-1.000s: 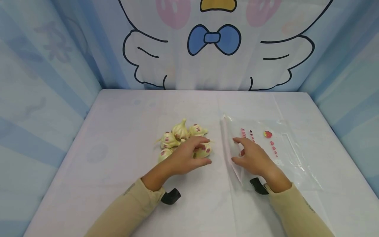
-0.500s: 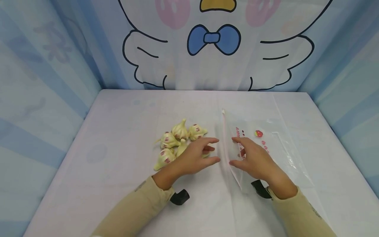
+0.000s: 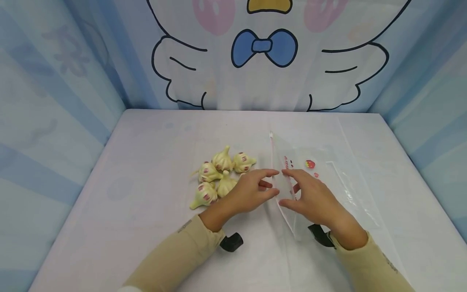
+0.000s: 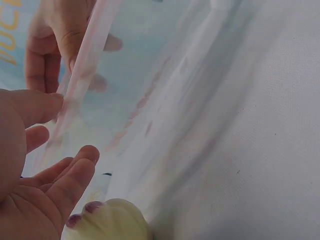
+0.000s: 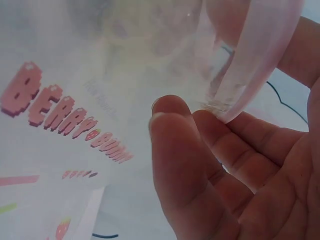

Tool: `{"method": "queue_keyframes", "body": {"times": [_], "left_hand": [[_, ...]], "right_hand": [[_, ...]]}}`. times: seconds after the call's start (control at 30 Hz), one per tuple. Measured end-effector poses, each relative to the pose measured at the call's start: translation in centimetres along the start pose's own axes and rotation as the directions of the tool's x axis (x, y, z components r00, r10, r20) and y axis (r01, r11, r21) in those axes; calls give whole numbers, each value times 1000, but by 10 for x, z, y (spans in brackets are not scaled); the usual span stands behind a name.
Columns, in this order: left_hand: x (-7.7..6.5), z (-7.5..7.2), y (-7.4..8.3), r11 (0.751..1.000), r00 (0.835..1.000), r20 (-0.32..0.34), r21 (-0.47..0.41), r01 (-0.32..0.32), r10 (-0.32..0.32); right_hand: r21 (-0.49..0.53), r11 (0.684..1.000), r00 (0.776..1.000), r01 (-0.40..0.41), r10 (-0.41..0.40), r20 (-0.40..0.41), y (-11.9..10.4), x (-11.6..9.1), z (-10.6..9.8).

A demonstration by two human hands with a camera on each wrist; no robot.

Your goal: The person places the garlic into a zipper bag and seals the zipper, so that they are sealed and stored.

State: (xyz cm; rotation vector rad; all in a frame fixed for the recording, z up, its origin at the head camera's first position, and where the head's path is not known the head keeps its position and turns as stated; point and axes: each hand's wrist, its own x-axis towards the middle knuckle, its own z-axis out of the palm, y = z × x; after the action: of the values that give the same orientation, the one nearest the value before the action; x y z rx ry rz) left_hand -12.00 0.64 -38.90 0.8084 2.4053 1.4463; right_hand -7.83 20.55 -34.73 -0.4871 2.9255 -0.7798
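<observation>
My right hand [image 3: 315, 198] holds the zip edge of a clear plastic zip bag [image 3: 337, 172], which has a pink strip and red print. Through the film, the left wrist view shows right fingertips behind the strip [image 4: 82, 67]. My left hand [image 3: 251, 192] faces that edge, thumb and fingers apart, its fingertips close to the strip; whether they touch it I cannot tell. Several pale yellow garlic bulbs with purple-red patches lie left of the bag, among them a front bulb [image 3: 205, 194] and a back bulb [image 3: 222, 159]. My left hand partly covers the group.
A white cloth covers the table [image 3: 146, 162]. Blue and white curtains [image 3: 54, 121] stand along its sides and back, the back one printed with a cartoon figure. Black wrist mounts [image 3: 231, 242] show beneath both sleeves.
My left hand has moved right, away from the garlic, up to the bag's edge. The bag has shifted left with its zip edge raised, while my right hand has moved slightly left.
</observation>
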Motion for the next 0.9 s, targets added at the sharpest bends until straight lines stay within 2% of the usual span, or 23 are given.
{"method": "queue_keyframes", "body": {"times": [0.17,0.27,0.4,0.5,0.6,0.7,0.8,0.9], "left_hand": [[1,3,0,999,1000,16,35,26,-27],[2,4,1,998,999,26,43,37,-38],[3,6,2,997,999,34,76,29,-32],[3,6,3,995,999,32,93,23,-26],[3,6,3,994,999,34,104,27,-31],[2,6,3,993,998,43,113,40,-45],[2,7,4,992,997,51,115,57,-64],[1,7,4,993,997,50,105,60,-66]], "right_hand": [[-1,999,999,36,-36,-21,-2,-3,1],[3,996,994,85,-85,-75,-1,-4,0],[-15,987,967,163,-163,-195,2,-3,1],[-43,979,951,197,-202,-233,5,-2,1],[-19,979,960,205,-205,-189,8,-2,-3],[69,976,974,207,-199,-104,11,-1,-9],[149,968,979,202,-201,-24,15,0,-16],[160,969,981,187,-192,20,18,0,-18]]}}
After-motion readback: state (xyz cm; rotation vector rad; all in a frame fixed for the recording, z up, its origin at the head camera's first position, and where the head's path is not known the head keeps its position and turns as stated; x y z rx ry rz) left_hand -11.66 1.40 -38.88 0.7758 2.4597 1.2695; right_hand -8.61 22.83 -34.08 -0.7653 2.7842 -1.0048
